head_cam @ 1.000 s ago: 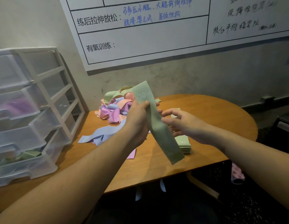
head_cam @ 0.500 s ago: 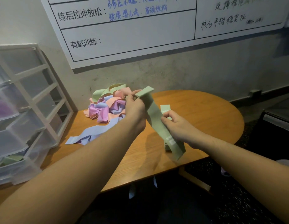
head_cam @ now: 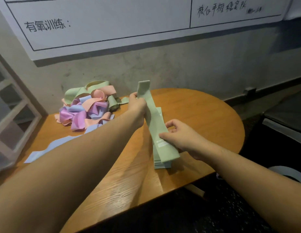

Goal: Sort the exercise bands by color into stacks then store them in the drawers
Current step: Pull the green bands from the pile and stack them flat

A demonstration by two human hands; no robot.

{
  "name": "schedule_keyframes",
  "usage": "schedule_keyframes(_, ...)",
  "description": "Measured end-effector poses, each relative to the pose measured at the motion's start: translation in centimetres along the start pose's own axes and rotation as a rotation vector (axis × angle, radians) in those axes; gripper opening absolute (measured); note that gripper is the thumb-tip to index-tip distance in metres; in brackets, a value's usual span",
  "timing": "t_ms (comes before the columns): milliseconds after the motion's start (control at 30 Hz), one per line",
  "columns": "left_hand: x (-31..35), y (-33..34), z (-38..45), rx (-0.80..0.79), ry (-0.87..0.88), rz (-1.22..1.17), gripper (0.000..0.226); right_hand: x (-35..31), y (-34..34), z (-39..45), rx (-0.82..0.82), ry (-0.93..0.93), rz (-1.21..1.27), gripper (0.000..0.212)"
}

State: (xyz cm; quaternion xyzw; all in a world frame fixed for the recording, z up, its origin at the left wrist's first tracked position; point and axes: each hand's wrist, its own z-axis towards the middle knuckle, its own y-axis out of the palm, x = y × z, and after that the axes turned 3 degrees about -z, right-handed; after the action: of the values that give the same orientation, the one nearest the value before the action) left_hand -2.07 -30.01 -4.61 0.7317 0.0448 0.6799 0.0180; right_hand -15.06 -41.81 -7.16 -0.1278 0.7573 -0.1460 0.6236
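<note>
Green band (head_cam: 154, 121), pinched between my left hand (head_cam: 137, 105) and right hand (head_cam: 178, 137), slants top-to-bottom above the green stack (head_cam: 161, 163), nearer my right.

The band (head_cam: 154, 118) is pale green with small white print. At ten o'clock the heap (head_cam: 86, 105) mixes green, pink, purple and light blue. The table (head_cam: 197, 115) is orange-brown wood grain.

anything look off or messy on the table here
Only the unsorted pile: pink, purple, blue and green bands tangled by the wall, one blue band trailing loose. The green stack looks neat.
</note>
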Motion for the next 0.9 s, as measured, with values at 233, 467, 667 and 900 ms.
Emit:
schedule_keyframes(233,-3.5,1.8,3.9,-0.095,-0.091,0.254,0.035,0.8,-0.4,2.9,-0.106,0.147,0.029,0.011)
schedule_keyframes(467,-6.5,1.0,5.7,-0.102,0.041,0.557,0.039,2.9,-0.3,4.8,-0.162,0.169,-0.278,0.019)
schedule_keyframes(667,-7.7,0.0,6.5,-0.110,0.061,0.573,0.036,3.2,-0.2,5.2,-0.183,0.127,-0.469,0.028)
schedule_keyframes(900,-8.3,-0.4,6.4,-0.110,0.073,0.670,0.048,3.4,-0.1,5.0,-0.163,0.074,-0.482,0.028)
